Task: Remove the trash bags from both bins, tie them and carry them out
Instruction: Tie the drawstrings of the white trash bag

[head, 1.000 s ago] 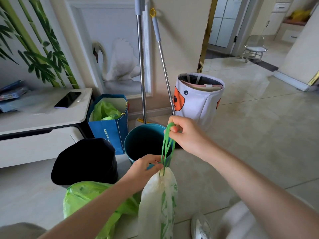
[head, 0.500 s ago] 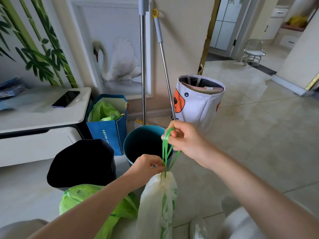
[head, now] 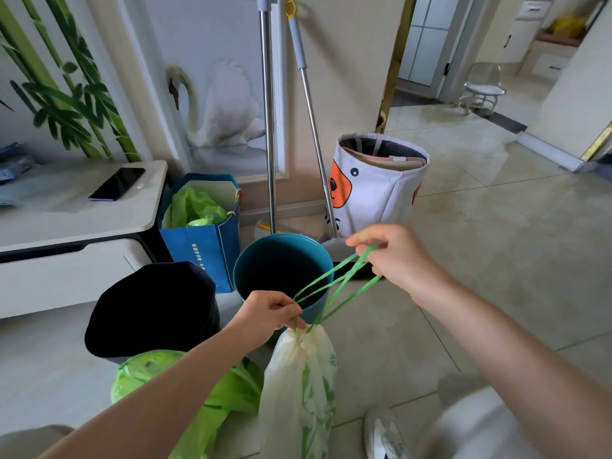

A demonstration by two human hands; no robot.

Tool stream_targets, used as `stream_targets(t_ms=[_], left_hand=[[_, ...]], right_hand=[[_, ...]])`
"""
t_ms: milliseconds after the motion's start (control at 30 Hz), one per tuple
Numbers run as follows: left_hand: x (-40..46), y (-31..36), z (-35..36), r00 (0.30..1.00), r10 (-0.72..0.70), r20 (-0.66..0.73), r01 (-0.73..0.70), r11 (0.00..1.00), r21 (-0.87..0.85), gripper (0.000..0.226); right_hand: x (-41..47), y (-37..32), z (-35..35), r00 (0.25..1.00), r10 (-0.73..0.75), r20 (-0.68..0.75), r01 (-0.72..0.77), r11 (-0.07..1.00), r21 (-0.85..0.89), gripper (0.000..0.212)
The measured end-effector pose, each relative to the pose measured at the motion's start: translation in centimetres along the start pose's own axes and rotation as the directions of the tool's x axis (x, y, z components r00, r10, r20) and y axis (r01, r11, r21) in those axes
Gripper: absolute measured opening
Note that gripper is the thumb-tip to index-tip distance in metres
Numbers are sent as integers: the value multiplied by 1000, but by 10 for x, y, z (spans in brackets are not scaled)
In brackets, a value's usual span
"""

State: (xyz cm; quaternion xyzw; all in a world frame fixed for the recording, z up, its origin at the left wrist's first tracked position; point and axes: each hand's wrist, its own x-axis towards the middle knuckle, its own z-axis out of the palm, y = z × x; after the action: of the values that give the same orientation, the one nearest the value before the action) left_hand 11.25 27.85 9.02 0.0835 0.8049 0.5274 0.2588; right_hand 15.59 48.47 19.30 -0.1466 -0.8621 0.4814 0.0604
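The left hand [head: 270,313] pinches the white bag [head: 299,385] at its neck; the right hand [head: 395,260] pulls the drawstring [head: 334,286] taut. Too hard a pull could snap it or tear the neck.

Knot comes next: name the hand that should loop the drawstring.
Right hand: it holds the green drawstring loops pulled out, free to wrap. Left hand pinches the white bag neck.
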Motion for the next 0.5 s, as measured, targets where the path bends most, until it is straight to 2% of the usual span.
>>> stream_targets(t_ms=[67, 133, 200, 333, 500], left_hand=[[0, -2, -3, 999, -41, -15, 40, 998, -51, 15], [-1, -2, -4, 997, -68, -32, 66, 996, -56, 17], [-3, -2, -4, 997, -72, -30, 71, 997, -18, 17], [-5, 4, 1, 1000, -12, 18, 10, 995, 94, 14], [-9, 6, 12, 986, 64, 157, -102, 964, 246, 15]], right_hand=[[-1, 2, -3, 1000, -9, -7, 9, 1000, 12, 16], [-2, 5, -7, 999, -37, -29, 35, 997, -67, 9], [-4, 4, -10, 999, -34, -21, 31, 990, -138, 14], [-14, -6, -12, 976, 104, 192, -139, 974, 181, 21], [-13, -12, 1, 946, -3, 324, -92, 956, 279, 20]])
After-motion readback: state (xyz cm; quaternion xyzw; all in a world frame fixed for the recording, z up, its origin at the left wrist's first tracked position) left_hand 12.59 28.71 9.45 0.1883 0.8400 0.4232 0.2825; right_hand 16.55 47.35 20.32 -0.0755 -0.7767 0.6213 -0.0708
